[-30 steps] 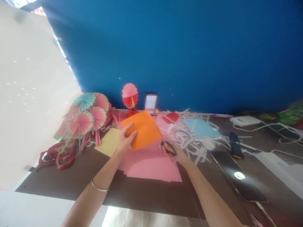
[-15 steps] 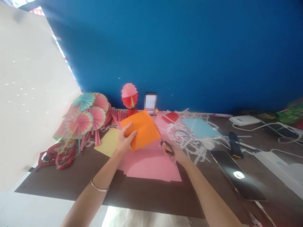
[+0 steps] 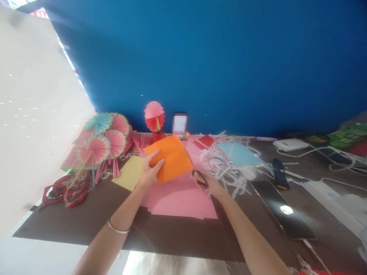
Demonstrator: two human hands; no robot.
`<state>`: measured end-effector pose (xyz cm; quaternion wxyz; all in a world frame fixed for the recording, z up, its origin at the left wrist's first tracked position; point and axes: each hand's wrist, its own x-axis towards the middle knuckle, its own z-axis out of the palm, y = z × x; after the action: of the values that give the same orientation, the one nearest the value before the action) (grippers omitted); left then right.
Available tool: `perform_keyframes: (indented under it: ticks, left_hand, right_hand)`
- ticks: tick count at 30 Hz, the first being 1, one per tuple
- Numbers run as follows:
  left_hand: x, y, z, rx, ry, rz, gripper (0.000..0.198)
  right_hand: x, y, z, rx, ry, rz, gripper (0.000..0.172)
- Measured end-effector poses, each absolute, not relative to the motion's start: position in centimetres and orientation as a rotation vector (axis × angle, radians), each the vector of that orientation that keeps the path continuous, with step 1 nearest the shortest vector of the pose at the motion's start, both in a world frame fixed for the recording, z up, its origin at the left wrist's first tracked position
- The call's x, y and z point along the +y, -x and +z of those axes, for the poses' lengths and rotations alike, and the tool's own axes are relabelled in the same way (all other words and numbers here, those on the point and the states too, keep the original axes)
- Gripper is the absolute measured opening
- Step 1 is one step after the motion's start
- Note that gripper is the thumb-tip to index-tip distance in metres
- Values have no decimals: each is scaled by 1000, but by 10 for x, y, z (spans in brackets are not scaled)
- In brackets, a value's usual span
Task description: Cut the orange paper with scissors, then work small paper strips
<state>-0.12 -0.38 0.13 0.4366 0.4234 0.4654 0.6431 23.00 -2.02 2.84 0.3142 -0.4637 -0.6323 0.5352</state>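
Observation:
My left hand [image 3: 149, 172] pinches the near left corner of a folded orange paper [image 3: 171, 157] and holds it up above the table. My right hand [image 3: 208, 184] grips dark-handled scissors [image 3: 198, 175] at the paper's right edge; the blades are mostly hidden by the paper. Under both hands lie pink sheets [image 3: 183, 198], with a yellow sheet [image 3: 129, 172] to the left.
Finished paper fans [image 3: 99, 143] stand at the back left, one on a red holder [image 3: 155, 118]. White paper strips [image 3: 229, 168] and a light blue sheet [image 3: 239, 153] lie at the right. A black phone [image 3: 282, 208], cables and a white box [image 3: 289, 144] lie further right. A blue wall stands behind.
Both hands, the paper and the scissors keep their pose; the whole scene drifts slightly left as my head turns.

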Motion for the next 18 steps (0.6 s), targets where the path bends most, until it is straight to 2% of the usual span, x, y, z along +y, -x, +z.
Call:
perform_keyframes:
  ticks: [18]
  left_hand:
    - [-3,1,-2,1173,-1104,1580,53]
  right_hand:
    - [-20,-231,28,-1668,1148,1429,45]
